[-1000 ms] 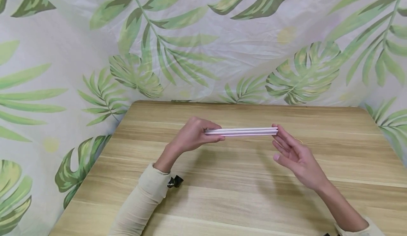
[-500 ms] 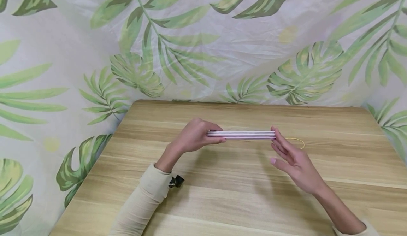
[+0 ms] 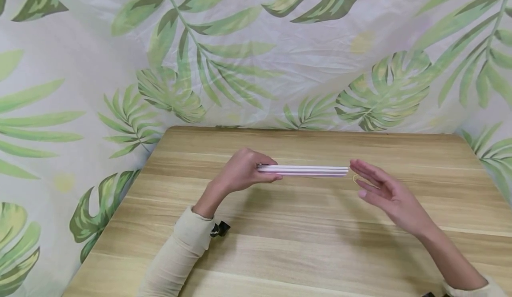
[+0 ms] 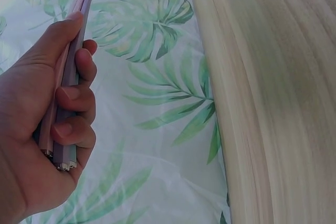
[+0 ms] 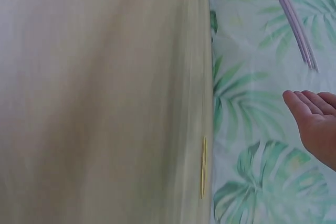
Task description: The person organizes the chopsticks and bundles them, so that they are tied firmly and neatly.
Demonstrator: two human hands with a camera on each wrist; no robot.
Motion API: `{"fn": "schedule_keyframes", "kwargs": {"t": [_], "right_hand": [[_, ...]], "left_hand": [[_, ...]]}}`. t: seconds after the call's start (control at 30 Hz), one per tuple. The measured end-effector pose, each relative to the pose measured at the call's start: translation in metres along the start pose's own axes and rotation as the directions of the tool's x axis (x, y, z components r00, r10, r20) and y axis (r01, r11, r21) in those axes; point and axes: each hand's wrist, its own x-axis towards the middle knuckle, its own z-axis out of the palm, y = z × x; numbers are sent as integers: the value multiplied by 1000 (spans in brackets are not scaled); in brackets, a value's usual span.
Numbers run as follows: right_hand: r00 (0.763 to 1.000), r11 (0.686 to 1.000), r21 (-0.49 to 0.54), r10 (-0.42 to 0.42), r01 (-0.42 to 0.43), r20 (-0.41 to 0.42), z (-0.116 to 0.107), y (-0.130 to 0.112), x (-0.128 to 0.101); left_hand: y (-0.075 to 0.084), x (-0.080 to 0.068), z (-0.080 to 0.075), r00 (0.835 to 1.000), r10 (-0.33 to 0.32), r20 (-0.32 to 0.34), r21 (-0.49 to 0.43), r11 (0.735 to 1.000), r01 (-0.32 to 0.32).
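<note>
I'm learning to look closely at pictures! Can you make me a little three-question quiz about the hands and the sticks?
1. True or false: the left hand grips the bundle of pale sticks.
2. The right hand is: A) curled round the sticks, B) open, just off their tip, C) flat on the wooden table.
3. What thin yellow thing lies on the table by the right hand?

Key: 1 true; 2 B; 3 a yellow rubber band.

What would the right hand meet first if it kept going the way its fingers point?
Probably the free end of the bundle of straws held by the left hand. The right hand points left at it across a small gap, though depth is unclear.
</note>
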Motion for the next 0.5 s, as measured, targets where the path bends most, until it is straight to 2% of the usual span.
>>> {"fn": "schedule_keyframes", "kwargs": {"t": [0.1, 0.23, 0.5], "right_hand": [[997, 993, -90, 73, -76, -38, -17, 4, 0], [986, 965, -205, 147, -161, -83, -36, 15, 0], [982, 946, -266, 170, -187, -86, -55, 39, 0]], "left_hand": [[-1, -1, 0, 1000, -6, -12, 15, 1000, 6], [-1, -1, 0, 1000, 1, -11, 29, 1000, -1], [-1, -1, 1, 1000, 12, 0, 31, 999, -12]]}}
